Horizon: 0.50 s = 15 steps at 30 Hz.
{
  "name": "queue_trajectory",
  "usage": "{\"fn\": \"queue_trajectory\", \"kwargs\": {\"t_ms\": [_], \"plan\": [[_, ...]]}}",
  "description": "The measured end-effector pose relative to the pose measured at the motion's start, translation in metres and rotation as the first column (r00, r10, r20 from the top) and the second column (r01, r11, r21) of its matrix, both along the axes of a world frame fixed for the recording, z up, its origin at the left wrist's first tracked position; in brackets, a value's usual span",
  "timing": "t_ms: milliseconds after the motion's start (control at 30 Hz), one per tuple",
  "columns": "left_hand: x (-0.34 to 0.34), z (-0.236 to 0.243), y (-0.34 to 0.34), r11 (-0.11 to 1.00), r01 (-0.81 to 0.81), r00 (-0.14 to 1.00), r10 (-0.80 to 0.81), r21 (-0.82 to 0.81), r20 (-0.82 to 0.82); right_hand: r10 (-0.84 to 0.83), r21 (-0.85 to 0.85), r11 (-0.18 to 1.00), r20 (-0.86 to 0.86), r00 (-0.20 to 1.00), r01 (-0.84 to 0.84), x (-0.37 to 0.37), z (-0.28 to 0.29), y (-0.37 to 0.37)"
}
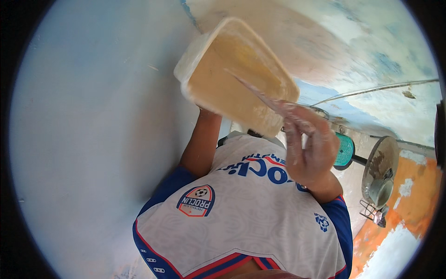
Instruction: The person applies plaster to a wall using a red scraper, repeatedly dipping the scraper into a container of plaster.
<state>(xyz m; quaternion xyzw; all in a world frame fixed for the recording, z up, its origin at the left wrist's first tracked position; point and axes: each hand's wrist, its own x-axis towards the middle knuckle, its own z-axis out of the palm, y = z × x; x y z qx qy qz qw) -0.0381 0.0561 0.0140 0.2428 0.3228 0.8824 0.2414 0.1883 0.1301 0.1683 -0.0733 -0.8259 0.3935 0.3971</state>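
Observation:
A pale rectangular plastic tub (192, 60) is held up, tilted, in front of my chest near the wall. Its inside is coated with a beige paste, thicker and yellower toward the far side. My left forearm rises to the tub's underside; the left hand supports it there, with its fingers hidden behind the tub. My right hand (312, 146), smeared with whitish paste, is closed on a thin putty knife (260, 94). The knife's narrow blade, seen nearly edge-on, reaches over the tub's opening. Whether it touches the paste I cannot tell.
A bluish-white wall (88, 139) stands close on my left. A patchy painted surface (371, 42) with a thin cable (381, 87) spans the upper right. Further right are a teal round-topped object (344, 149), a round table (382, 158) bearing a bowl, and an orange wall (413, 204).

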Motion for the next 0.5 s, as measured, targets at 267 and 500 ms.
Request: {"fn": "queue_trajectory", "kwargs": {"t_ms": [267,500], "plan": [[-0.006,0.011,0.012,0.991,-0.129,0.978,0.134,0.039,-0.158,-0.026,0.097,0.995,-0.045,0.999,0.030,0.000,-0.001,-0.009],[0.000,0.014,0.017,0.992,-0.123,0.986,0.125,0.032,-0.110,-0.041,0.093,0.994,-0.110,0.993,0.052,0.038,-0.017,0.000]]}}
